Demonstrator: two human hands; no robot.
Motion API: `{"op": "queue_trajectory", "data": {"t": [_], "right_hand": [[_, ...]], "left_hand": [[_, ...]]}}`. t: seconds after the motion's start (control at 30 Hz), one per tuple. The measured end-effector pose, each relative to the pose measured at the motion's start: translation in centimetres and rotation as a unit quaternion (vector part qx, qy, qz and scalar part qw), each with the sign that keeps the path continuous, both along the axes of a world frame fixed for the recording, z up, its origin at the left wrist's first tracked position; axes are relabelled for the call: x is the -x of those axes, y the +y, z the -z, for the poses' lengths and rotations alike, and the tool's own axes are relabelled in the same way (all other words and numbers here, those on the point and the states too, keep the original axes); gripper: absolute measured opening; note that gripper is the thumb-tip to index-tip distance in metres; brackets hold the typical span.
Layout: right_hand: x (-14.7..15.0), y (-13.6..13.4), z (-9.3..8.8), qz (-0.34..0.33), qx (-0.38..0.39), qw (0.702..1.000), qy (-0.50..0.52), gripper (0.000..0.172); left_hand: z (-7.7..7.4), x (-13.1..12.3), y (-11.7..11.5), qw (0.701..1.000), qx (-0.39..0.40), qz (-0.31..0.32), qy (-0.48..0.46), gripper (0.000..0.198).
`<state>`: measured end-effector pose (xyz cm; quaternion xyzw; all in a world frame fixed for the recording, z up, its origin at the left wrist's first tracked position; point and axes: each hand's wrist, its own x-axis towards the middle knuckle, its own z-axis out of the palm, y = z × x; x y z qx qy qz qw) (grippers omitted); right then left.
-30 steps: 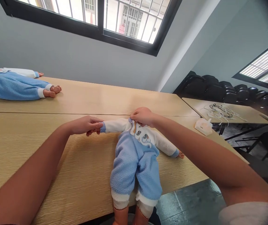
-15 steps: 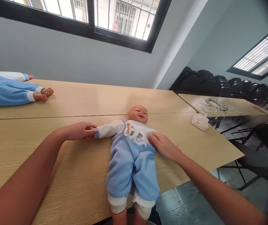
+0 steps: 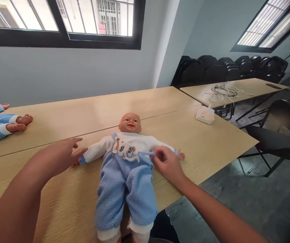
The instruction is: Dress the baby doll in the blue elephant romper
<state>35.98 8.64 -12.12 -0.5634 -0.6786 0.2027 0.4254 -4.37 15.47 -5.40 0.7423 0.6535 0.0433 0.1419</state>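
Observation:
A baby doll (image 3: 128,158) lies on its back on the wooden table (image 3: 84,209), its head away from me and its legs over the near edge. It wears a white top and fuzzy blue overalls with an embroidered face on the chest. My left hand (image 3: 65,155), fingers apart, hovers over the doll's small hand and blue cuff at the left. At the chest's right side, my right hand (image 3: 167,163) pinches a blue strap (image 3: 146,153) of the overalls and pulls it outward. Both doll arms are spread sideways.
Another doll's legs (image 3: 5,126) in blue lie at the far left. A white tissue box (image 3: 205,114) stands toward the right end. Cables (image 3: 223,92) lie in a tangle on a further table. Black chairs (image 3: 282,125) are on the right, with stacked ones behind.
My left hand has let go of the doll's cuff and opened. My right hand has taken hold of the blue strap. The doll's arm at the right now shows, and the view has shifted.

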Motion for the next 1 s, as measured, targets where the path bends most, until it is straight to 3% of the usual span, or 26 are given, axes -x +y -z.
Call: {"op": "queue_trajectory", "data": {"t": [0.07,0.17,0.23,0.3,0.4,0.47,0.57,0.7,0.87,0.93,1.0], "right_hand": [[0.3,0.5,0.0,0.027,-0.071,0.994,-0.075,0.008],[1.0,1.0,0.1,0.050,-0.083,0.993,-0.064,0.012],[1.2,1.1,0.1,0.050,-0.043,0.998,-0.005,0.011],[1.0,1.0,0.1,0.045,0.006,0.997,0.069,0.011],[0.5,0.4,0.4,0.043,0.047,0.988,0.139,0.011],[0.2,-0.1,0.5,0.043,0.045,0.987,0.149,0.010],[0.1,-0.8,0.6,0.049,0.032,0.989,0.135,0.009],[0.5,-1.0,0.4,0.078,0.005,0.996,0.039,0.012],[0.4,-0.6,0.5,0.087,-0.056,0.994,-0.046,0.020],[0.2,-0.5,0.5,0.070,-0.059,0.994,-0.060,0.023],[-0.2,-0.5,0.5,0.061,-0.046,0.995,-0.066,0.024]], "left_hand": [[-1.6,-4.3,-0.5,0.997,-0.070,0.042,0.006,0.060],[-2.8,-11.7,-0.6,0.962,-0.143,0.226,-0.060,0.040],[-2.7,-15.5,0.0,0.939,-0.115,0.317,-0.076,0.035],[-2.2,-17.7,0.8,0.928,-0.067,0.360,-0.063,0.026],[-1.8,-18.3,1.2,0.932,-0.019,0.359,-0.050,0.017],[-1.7,-18.1,0.7,0.943,-0.028,0.328,-0.053,0.016],[-0.9,-17.9,-0.7,0.951,-0.128,0.268,-0.081,0.017],[0.5,-18.2,-2.0,0.926,-0.265,0.234,-0.133,0.018],[0.5,-18.3,-1.9,0.941,-0.198,0.252,-0.114,0.012],[0.5,-18.2,-1.6,0.942,-0.197,0.233,-0.137,0.007],[0.7,-18.2,-1.5,0.940,-0.193,0.235,-0.155,0.013]]}}
